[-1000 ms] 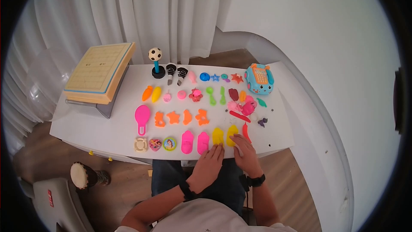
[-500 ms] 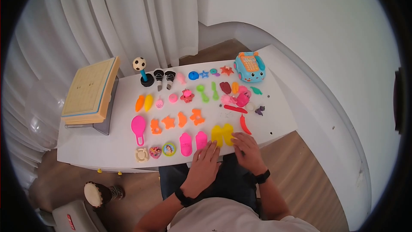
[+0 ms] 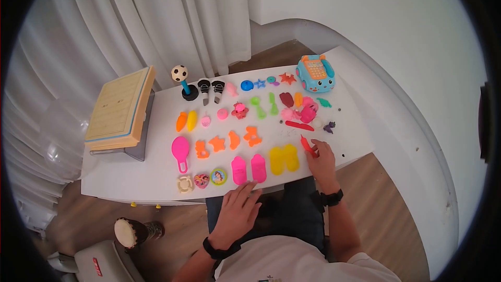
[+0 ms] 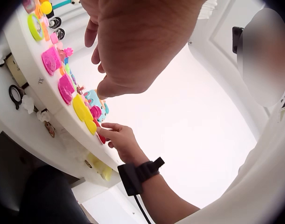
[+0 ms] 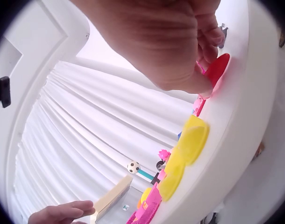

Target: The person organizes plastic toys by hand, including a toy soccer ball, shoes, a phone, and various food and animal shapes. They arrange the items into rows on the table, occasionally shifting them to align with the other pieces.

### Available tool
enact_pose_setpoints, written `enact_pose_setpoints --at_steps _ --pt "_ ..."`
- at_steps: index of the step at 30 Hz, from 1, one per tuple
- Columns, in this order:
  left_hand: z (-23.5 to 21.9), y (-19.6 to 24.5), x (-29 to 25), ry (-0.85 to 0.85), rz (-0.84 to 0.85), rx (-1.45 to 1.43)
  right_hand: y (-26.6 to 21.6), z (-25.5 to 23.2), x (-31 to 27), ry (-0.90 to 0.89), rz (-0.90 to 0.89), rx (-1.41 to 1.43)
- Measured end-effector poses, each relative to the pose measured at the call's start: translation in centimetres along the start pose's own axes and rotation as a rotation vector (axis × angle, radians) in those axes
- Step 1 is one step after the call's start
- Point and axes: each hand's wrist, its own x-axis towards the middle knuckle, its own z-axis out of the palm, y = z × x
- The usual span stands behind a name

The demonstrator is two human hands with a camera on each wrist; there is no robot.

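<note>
Near the table's right front, my right hand [image 3: 322, 166] pinches a red curved plastic piece [image 3: 307, 145], narrow at its far tip. In the right wrist view, thumb and fingers meet around the same red piece [image 5: 218, 70], its broad end sticking out toward the table edge. Left of it, two yellow slipper-shaped pieces [image 3: 284, 159] lie side by side. My left hand [image 3: 236, 214] hovers by the front edge, fingers loosely extended and holding nothing. Its fingertips overlap the near ends of two pink slipper-shaped pieces [image 3: 258, 168] in the head view.
Orange shape cutters [image 3: 217, 143], a pink paddle [image 3: 180, 151] and round toys [image 3: 218, 176] lie in rows to the left. A toy phone [image 3: 317, 74] stands at the back right, a football on a stand [image 3: 180, 74] at the back left. A boxed board [image 3: 120, 109] rests on a stand.
The yellow pieces have been brought together and released. My right hand has moved right, from the yellow pieces to the red curved piece. My left hand has drawn back from them to the left.
</note>
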Motion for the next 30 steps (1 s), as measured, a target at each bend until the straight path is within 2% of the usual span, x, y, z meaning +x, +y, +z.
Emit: enact_pose_setpoints --at_steps 6,10,15,19,21,23,25,26,28,30 --pt "-2.6 -2.0 -1.5 0.123 -0.086 0.053 -1.3 -1.6 -0.7 -0.011 0.127 0.21" --pt "-3.8 -3.7 -2.1 0.215 -0.153 0.086 0.0 -1.2 -1.0 -0.007 0.091 0.162" --pt "-4.9 -4.5 -2.6 0.285 -0.233 0.079 -0.7 -1.8 -0.4 -0.04 0.112 0.134" --pt "-5.4 -4.1 -2.8 0.295 -0.245 0.093 -1.3 -2.7 2.9 0.01 0.081 0.035" --pt "-5.6 -3.8 -2.8 0.299 -0.246 0.094 -0.5 -1.9 5.0 -0.045 -0.163 0.049" --pt "-5.9 -3.6 -2.8 0.302 -0.245 0.101 -0.1 -0.9 6.8 -0.065 -0.197 0.019" --pt "-6.2 -3.4 -3.1 0.309 -0.25 0.11 0.5 0.5 8.4 -0.138 -0.335 -0.098" --pt "-6.3 -3.4 -3.2 0.313 -0.264 0.114 0.8 1.1 8.9 -0.132 -0.341 -0.094" --pt "-6.5 -3.4 -3.6 0.324 -0.278 0.123 1.4 2.0 9.8 -0.252 -0.325 -0.232" --pt "-6.7 -3.5 -4.1 0.343 -0.284 0.126 1.4 2.5 10.3 -0.291 -0.315 -0.269"
